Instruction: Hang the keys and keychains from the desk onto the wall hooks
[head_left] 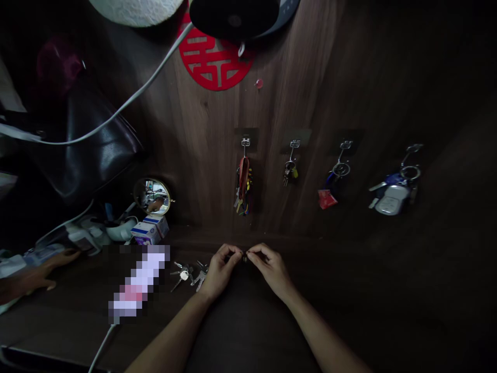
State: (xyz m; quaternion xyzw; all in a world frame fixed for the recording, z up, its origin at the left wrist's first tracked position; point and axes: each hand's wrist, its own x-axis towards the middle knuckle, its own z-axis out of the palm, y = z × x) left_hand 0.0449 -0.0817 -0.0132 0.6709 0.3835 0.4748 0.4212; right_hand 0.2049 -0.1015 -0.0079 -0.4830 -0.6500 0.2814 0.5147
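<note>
Both hands meet at the middle of the dark wooden surface (349, 290), fingertips drawn together. The left hand (220, 270) and the right hand (272, 268) each pinch one side of a small dark object (244, 255), held between them just above the surface, close to the foot of the wood-panelled wall (310, 93). What the object is cannot be told; it is too small and dim.

Judged by its size, it should be light and stiff, likely hard, and easy to fumble; a fingertip pinch on its two ends, as now, looks like the sound hold.

Loose keys (189, 274) lie on the surface just beside the left wrist. Four hooks on the wall carry key bunches: a red-strapped bunch (243, 185), a small bunch (289, 171), one with a red tag (333, 185) and one with a white fob (393, 194). Another person's hand (37, 272) rests far to the left, well apart.
</note>
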